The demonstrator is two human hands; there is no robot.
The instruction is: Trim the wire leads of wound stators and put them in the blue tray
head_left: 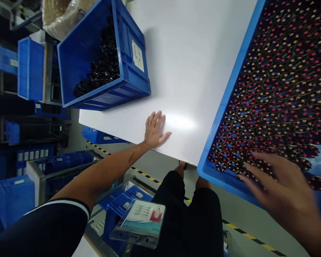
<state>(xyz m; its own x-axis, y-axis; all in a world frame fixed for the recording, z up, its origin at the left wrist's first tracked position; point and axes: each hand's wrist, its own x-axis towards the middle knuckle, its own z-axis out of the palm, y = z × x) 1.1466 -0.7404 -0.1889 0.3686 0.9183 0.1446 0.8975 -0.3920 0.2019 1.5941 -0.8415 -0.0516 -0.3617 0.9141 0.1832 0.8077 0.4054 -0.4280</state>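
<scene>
My left hand (pixel 153 132) lies flat on the white tabletop (pixel 176 82) near its front edge, fingers spread and nothing held. Over the near corner of a large blue tray (pixel 206 157) hovers my right hand (pixel 289 189), blurred by motion, with its fingers stretched out and apart. Whether its fingertips touch anything I cannot tell. Rows of round ring-shaped parts (pixel 253 123), with red or yellow segments around dark blue centres, stand closely packed in the tray. Part of the near rows is hidden under my right hand.
A deep blue crate (pixel 135 80) on the left of the table holds a heap of shiny black parts (pixel 104 60). Further left are shelves with blue bins (pixel 29 67). A badge (pixel 143 219) hangs before my lap. Yellow-and-black tape (pixel 146 175) marks the floor.
</scene>
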